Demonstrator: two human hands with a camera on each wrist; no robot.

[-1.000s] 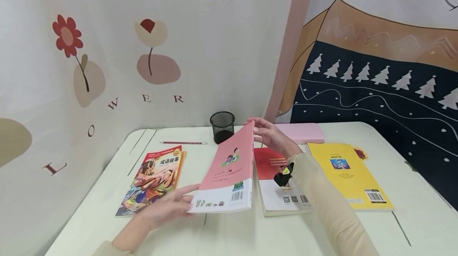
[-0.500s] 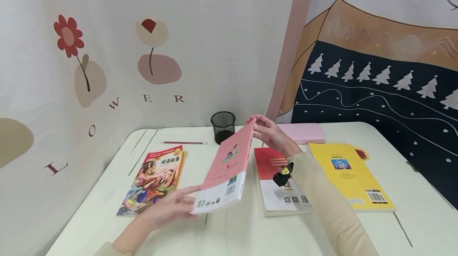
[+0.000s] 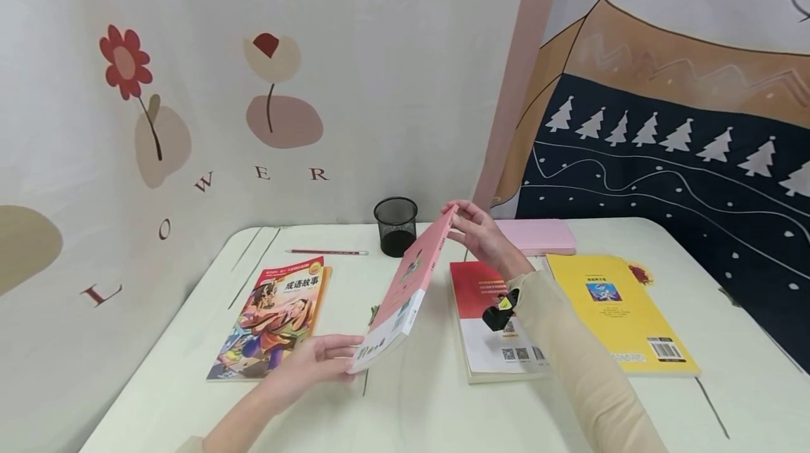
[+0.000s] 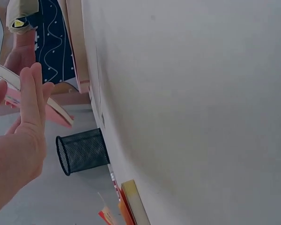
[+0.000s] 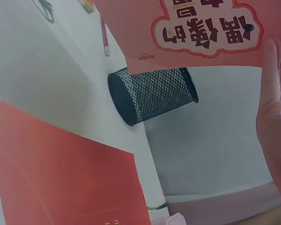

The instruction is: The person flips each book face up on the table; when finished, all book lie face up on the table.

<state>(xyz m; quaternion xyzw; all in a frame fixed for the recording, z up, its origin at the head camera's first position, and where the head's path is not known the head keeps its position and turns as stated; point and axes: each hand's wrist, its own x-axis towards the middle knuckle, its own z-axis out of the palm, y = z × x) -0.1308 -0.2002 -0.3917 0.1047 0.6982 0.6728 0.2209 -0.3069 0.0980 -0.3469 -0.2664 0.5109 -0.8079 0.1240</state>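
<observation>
A pink and white book (image 3: 408, 291) is held tilted above the table, its spine turned toward the right. My left hand (image 3: 316, 365) pinches its lower left end between thumb and fingers. At the raised far end my right hand (image 3: 484, 235) grips the corner. The right wrist view shows the pink cover (image 5: 201, 51) with large title characters, and the right hand (image 5: 274, 103) at its edge. In the left wrist view, the fingers (image 4: 33, 103) lie along one side of the book, with the thumb on the other.
A comic-style book (image 3: 272, 319) lies at left over an orange-edged one. A red and white book (image 3: 471, 291) and a yellow book (image 3: 607, 305) lie at right. Behind stand a black mesh pen cup (image 3: 395, 228), a pencil (image 3: 325, 252) and a pink box-like item (image 3: 538, 236).
The pink book has turned steadily so its back cover narrows and its spine shows more. My left hand has moved slightly right, and the right hand slightly up.
</observation>
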